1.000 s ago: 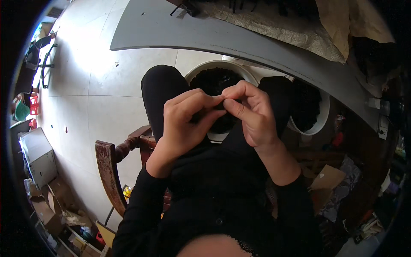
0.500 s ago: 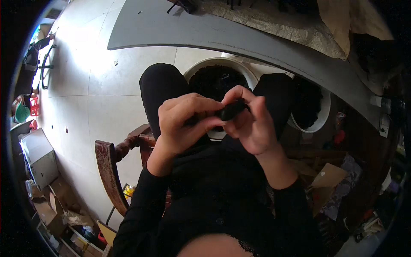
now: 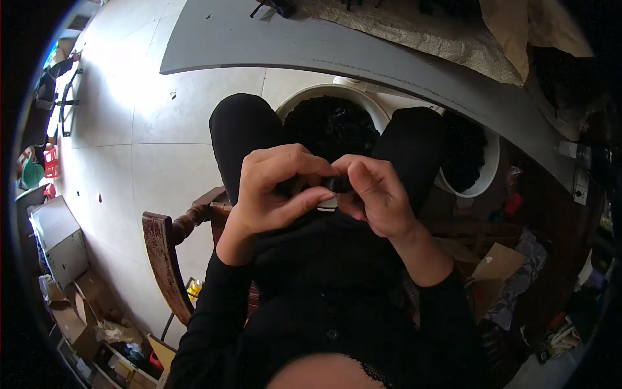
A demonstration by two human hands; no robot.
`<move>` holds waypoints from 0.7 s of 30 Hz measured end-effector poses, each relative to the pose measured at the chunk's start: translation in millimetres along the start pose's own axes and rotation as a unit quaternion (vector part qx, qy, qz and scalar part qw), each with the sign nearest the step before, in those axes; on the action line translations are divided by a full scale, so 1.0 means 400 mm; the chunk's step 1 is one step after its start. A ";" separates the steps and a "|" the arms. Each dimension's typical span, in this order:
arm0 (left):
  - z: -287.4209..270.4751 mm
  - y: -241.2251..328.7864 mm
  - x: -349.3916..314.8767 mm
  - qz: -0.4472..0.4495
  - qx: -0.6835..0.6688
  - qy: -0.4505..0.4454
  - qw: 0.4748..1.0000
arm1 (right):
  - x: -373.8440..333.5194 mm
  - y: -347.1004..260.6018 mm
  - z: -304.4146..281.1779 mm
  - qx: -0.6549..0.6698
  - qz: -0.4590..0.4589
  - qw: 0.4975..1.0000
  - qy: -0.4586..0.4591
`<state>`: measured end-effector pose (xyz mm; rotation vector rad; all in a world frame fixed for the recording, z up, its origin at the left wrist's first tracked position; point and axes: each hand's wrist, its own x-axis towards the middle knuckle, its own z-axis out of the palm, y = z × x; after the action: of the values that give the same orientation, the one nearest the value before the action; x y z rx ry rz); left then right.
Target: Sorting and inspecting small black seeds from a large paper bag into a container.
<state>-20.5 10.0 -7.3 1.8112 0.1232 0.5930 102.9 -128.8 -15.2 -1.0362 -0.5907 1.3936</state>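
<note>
A small dark piece (image 3: pixel 335 184), black and smooth, sits between my two hands above my lap; its exact kind I cannot make out. My left hand (image 3: pixel 278 185) pinches its near side between thumb and fingertips. Curled fingers of my right hand (image 3: pixel 379 198) grip the other end, the thumb raised along the top. Just beyond the hands, between my knees, stands a round pale tub (image 3: pixel 304 97) filled with black pieces. The fingers partly cover the held piece.
A second pale tub (image 3: pixel 491 165) of black pieces stands right of my knee. A grey tabletop (image 3: pixel 272 48) crosses ahead, a woven sack (image 3: pixel 414 35) on it. A worn wooden chair arm (image 3: pixel 159 249) is at my left. Cardboard boxes (image 3: pixel 97 295) lie lower left, a cardboard piece (image 3: pixel 499 262) lower right.
My right hand has turned and closed inward, its thumb now lying over the fingers. The dark piece has turned with it and shows less between the hands.
</note>
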 end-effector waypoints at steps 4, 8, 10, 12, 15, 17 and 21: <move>-0.013 -0.018 -0.001 0.075 -0.032 -0.042 0.996 | 0.002 -0.028 -0.021 -0.020 0.037 0.989 -0.139; -0.017 -0.014 0.007 0.071 -0.064 -0.089 0.991 | 0.005 -0.044 -0.022 -0.035 0.092 0.967 -0.235; -0.017 -0.013 0.007 0.076 -0.104 -0.099 0.987 | -0.003 -0.042 -0.002 -0.194 -0.052 0.959 -0.201; -0.021 -0.014 0.005 0.072 -0.102 -0.101 0.987 | -0.001 -0.043 -0.001 -0.251 -0.080 0.944 -0.197; -0.028 -0.028 -0.011 0.055 -0.086 -0.065 0.993 | 0.022 -0.059 0.002 -0.299 -0.076 0.935 -0.174; -0.030 -0.029 -0.027 -0.025 -0.098 0.019 0.995 | 0.081 -0.088 -0.015 -0.295 -0.036 0.933 -0.204; -0.036 -0.060 -0.064 -0.074 -0.389 0.159 0.904 | 0.279 -0.105 -0.023 -0.450 -0.231 0.861 0.048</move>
<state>-44.3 20.8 -35.0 0.9134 0.2073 0.6995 147.7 -18.1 -9.1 -1.5417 -1.3857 0.5941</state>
